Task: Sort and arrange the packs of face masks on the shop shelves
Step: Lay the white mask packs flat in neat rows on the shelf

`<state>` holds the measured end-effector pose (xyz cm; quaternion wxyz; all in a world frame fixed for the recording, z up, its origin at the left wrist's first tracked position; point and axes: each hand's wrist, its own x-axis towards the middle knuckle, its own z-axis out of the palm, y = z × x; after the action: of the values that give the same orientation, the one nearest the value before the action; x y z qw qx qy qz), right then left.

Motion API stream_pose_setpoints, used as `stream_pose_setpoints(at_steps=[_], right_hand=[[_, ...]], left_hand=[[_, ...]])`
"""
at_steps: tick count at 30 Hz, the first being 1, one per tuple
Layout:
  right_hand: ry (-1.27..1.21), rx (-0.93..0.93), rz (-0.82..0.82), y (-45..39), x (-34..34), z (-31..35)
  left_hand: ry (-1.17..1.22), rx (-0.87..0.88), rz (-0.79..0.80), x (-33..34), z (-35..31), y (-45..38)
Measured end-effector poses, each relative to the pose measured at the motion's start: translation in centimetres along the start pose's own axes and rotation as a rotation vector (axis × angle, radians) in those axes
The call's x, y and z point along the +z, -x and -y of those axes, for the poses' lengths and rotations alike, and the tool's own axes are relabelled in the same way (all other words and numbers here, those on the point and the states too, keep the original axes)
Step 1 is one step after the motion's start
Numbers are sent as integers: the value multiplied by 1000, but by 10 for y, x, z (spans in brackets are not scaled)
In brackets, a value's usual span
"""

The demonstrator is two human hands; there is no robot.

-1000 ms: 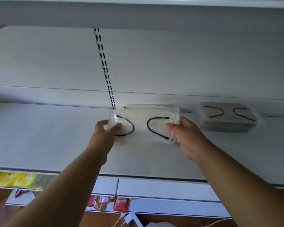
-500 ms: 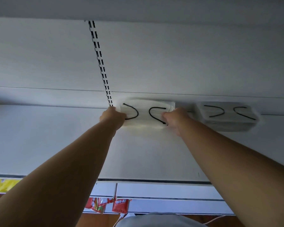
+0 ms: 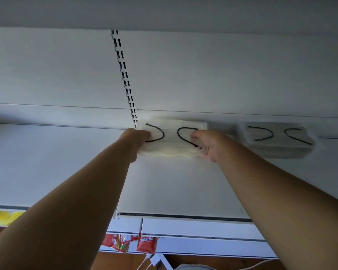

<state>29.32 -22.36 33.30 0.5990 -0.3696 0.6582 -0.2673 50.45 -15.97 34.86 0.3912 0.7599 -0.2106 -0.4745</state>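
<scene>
A clear pack of white face masks (image 3: 171, 140) with black ear loops lies at the back of the white shelf (image 3: 174, 188), close to the rear wall. My left hand (image 3: 135, 142) grips its left end and my right hand (image 3: 209, 143) grips its right end, thumbs on top. A second pack, of grey face masks (image 3: 277, 141) with black loops, lies further right against the back wall, apart from my hands.
A slotted upright rail (image 3: 125, 78) runs up the back wall just left of the white pack. Another shelf hangs overhead. Below the shelf edge hang red sachets (image 3: 129, 243) and yellow packets (image 3: 0, 217); a white cable (image 3: 154, 262) lies lower down.
Both hands have carried the white pack from the middle of the shelf back to the rear wall, where it now lies flat beside the rail.
</scene>
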Motion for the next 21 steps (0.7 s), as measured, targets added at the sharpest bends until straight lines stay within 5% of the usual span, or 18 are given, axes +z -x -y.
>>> stream_pose_setpoints(at_steps=[8, 13, 21], right_hand=[[-155, -524, 103, 33, -30, -36], [16, -519, 268, 44, -40, -69], [238, -660, 25, 45, -36, -68]], left_hand=[[203, 384, 163, -17, 47, 24], [114, 451, 189, -12, 79, 34], [-161, 582, -36, -15, 82, 41]])
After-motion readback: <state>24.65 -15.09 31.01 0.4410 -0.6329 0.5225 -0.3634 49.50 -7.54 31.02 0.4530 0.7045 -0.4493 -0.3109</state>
